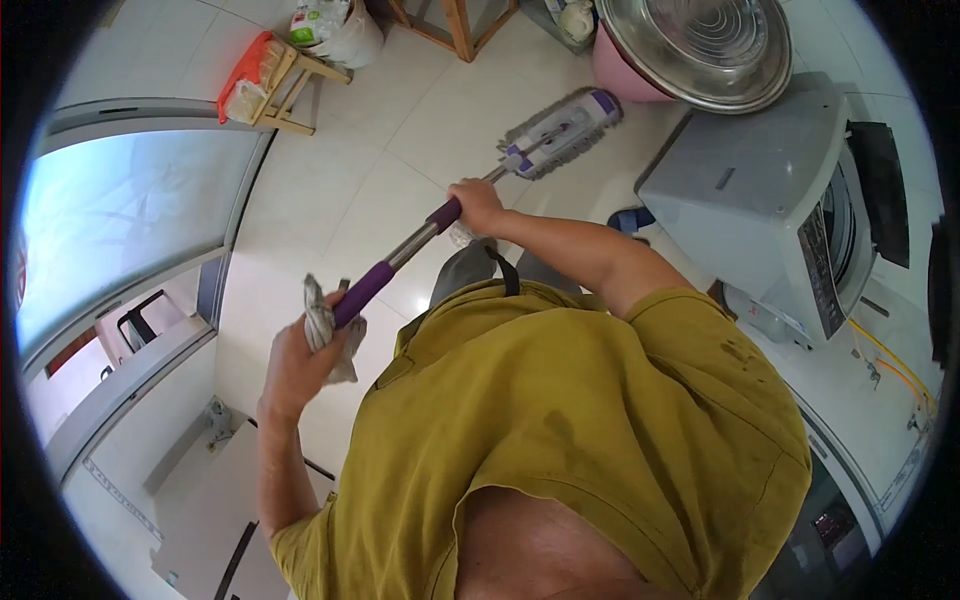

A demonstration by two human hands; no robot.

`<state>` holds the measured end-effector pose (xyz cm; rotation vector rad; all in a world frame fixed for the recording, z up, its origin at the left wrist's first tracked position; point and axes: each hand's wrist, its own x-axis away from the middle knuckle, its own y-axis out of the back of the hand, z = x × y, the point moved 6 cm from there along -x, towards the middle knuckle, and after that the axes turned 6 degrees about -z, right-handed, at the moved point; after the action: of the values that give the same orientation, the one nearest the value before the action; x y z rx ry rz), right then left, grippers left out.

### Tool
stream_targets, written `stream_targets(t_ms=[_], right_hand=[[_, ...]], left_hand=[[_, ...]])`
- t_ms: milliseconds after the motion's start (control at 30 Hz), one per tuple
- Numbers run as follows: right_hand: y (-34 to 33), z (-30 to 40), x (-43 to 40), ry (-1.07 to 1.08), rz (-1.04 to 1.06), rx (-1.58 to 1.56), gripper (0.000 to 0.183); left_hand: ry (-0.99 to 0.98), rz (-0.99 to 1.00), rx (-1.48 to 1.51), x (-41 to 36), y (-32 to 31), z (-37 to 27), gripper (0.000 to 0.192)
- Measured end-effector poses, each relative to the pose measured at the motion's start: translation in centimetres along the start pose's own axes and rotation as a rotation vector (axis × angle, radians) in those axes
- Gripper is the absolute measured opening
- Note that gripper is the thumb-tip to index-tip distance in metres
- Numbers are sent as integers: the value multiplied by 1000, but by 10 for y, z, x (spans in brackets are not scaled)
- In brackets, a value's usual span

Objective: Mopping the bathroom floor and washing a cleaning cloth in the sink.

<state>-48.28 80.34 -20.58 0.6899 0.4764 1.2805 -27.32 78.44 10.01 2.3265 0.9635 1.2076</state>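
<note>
My left hand (300,360) is wrapped around a grey-white cloth (321,322) at the top end of a flat mop's purple handle grip (365,292). Farther down the steel pole (412,246), my right hand (477,206) is closed near a second, shorter purple grip (445,214). The pole slants away to the upper right. Its mop head (562,133), with a grey fringed pad and a white and purple plate, lies on the tiled floor (360,187). That head is close to a pink tub (622,71).
A large metal lid or basin (705,90) covers the pink tub. A grey front-loading washing machine (750,165) stands at right, its door open. On the left are a small wooden stool (289,94) with bags, a white plastic bag (356,41) and a framed glass panel (142,195).
</note>
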Motion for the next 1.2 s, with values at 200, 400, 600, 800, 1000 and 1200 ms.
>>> stream_targets(t_ms=[200,400,600,800,1000,1200], right_hand=[[-50,33,-43,116,133,13,10],[-27,1,-78,85,11,52,10],[-37,11,-98,82,41,99,14],[-66,41,-97,134,288,188,13],[-68,22,-124,245,460,187,14],[-25,-19,-185,347,428,198,14]], left_hand=[[75,-77,125,-7,29,58,43],[-108,-96,-47,-68,36,50,37],[48,-36,8,-78,52,60,39],[139,-229,300,-40,49,94,38],[262,-319,419,-43,10,87,38],[207,-367,426,-92,0,36,36]])
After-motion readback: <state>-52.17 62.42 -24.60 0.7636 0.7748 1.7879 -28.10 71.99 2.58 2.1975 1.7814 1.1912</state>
